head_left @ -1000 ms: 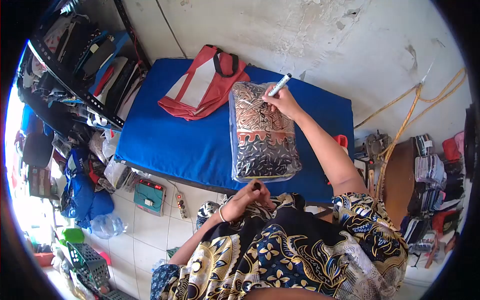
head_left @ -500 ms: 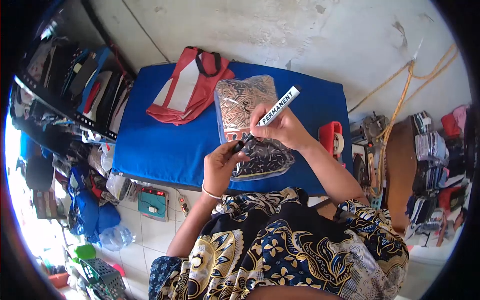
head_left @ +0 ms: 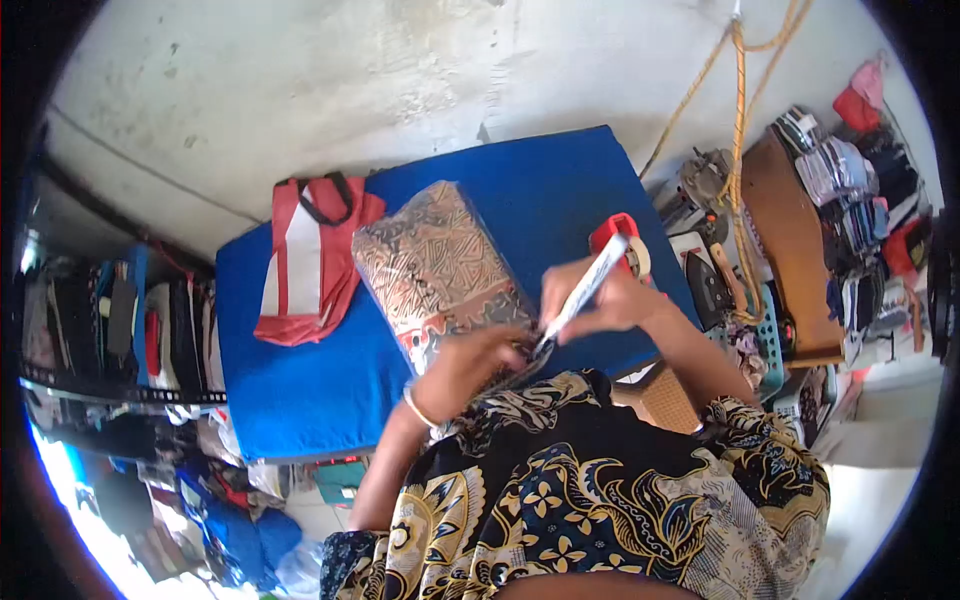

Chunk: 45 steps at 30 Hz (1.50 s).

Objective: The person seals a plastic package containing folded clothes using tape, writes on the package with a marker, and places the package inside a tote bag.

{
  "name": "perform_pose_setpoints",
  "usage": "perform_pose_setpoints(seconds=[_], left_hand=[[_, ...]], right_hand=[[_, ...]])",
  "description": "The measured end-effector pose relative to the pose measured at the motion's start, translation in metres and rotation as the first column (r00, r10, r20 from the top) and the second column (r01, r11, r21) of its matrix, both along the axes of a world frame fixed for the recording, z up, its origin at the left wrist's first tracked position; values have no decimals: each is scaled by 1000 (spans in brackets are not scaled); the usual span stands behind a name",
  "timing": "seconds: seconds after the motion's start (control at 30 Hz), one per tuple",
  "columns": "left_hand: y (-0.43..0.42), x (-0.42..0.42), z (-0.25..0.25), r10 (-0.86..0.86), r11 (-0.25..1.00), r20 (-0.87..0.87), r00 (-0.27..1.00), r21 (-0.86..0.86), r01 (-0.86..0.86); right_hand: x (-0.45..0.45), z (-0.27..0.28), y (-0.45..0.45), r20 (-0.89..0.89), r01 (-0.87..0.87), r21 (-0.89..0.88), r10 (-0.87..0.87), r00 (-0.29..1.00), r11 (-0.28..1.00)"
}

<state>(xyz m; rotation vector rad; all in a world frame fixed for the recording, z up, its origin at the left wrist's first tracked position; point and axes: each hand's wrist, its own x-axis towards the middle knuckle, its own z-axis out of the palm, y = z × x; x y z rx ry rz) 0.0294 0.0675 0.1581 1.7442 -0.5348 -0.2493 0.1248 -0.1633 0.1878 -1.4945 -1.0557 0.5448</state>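
My right hand (head_left: 610, 298) is closed around a white permanent marker (head_left: 597, 280), which slants with its lower end toward my left hand. My left hand (head_left: 465, 368) rests over the near end of a plastic-wrapped pack of batik cloth (head_left: 435, 255). Its fingers are curled and blurred close to the marker's lower end, and what they hold is hidden. The pack lies tilted on the blue-covered table (head_left: 560, 180), with brown, black and red pattern showing through the clear plastic.
A red and white bag (head_left: 305, 260) with a dark handle lies left of the pack. A red tape dispenser (head_left: 615, 232) stands by the right edge. Beyond it are an iron (head_left: 705, 288), a hanging rope (head_left: 738, 130) and stacked clothes (head_left: 840, 175). More clothes (head_left: 125, 310) fill the left rack.
The camera view has turned. My hands have come nearer my body, over the pack's near corner. The black cap, visible in my left fingers before, cannot be made out now.
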Motion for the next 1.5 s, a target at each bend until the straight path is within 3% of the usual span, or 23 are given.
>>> perform_pose_setpoints(seconds=[0.03,0.07,0.13,0.17,0.23,0.27,0.3,0.33,0.37,0.4,0.5,0.57,0.6,0.67,0.7,0.83,0.93,1.0,1.07,1.17,1.27,1.43,1.5], left_hand=[[14,12,-4,223,972,-25,975,76,-220],[32,25,-8,418,860,265,869,192,-472],[89,59,-39,639,627,438,633,182,-758],[106,69,-41,760,548,342,552,118,-828],[167,88,-107,741,300,512,435,327,-896],[187,90,-136,761,244,415,499,529,-813],[202,97,-183,690,114,452,565,703,-702],[216,97,-214,615,-34,452,646,834,-551],[195,93,-179,711,3,312,630,895,-447],[203,92,-194,685,3,320,655,897,-442],[222,92,-212,678,-39,366,638,884,-465],[244,90,-228,809,51,276,518,846,-530],[244,84,-214,847,36,359,393,698,-715],[251,77,-179,865,-139,471,171,552,-822],[243,70,-138,870,-214,491,39,449,-867],[235,24,14,637,67,771,16,-34,-997],[198,-30,118,721,348,684,116,-212,-913],[181,-55,156,749,387,652,117,-288,-876],[166,-69,180,658,697,710,249,-449,-560],[144,-81,193,549,731,810,206,-346,-588],[137,-93,189,462,674,866,192,-202,-710],[142,-102,181,369,684,895,252,-77,-726],[160,-106,170,338,279,935,110,12,-960]], right_hand=[[13,-15,-21,-86,220,-8,-220,972,975],[26,-25,-43,-149,528,-80,-534,832,846],[58,-83,-100,146,883,-80,-871,470,463],[71,-110,-127,275,959,1,-923,271,282],[71,-146,-158,445,969,-28,-865,233,246],[71,-153,-158,356,965,-86,-897,261,247],[70,-157,-155,263,957,-151,-923,281,248],[72,-164,-151,248,959,-72,-926,285,276],[75,-170,-148,230,956,8,-931,283,293],[78,-174,-150,402,969,-116,-882,247,218],[82,-175,-152,690,988,-104,-707,154,113],[81,-144,-125,642,986,113,-767,19,119],[78,-125,-108,679,987,135,-734,-28,87],[77,-103,-73,469,986,110,-882,56,121],[78,-91,-54,513,963,174,-854,91,207],[94,-46,20,467,784,267,-787,403,560],[109,-24,58,177,504,217,-541,822,836],[107,4,97,73,470,249,-500,863,847],[100,9,126,-263,467,338,-394,881,817],[55,38,143,-172,426,364,-390,905,828],[-5,17,89,-52,404,366,-415,908,839],[3,25,41,107,425,345,-485,868,837],[18,31,21,168,445,336,-518,839,830]])
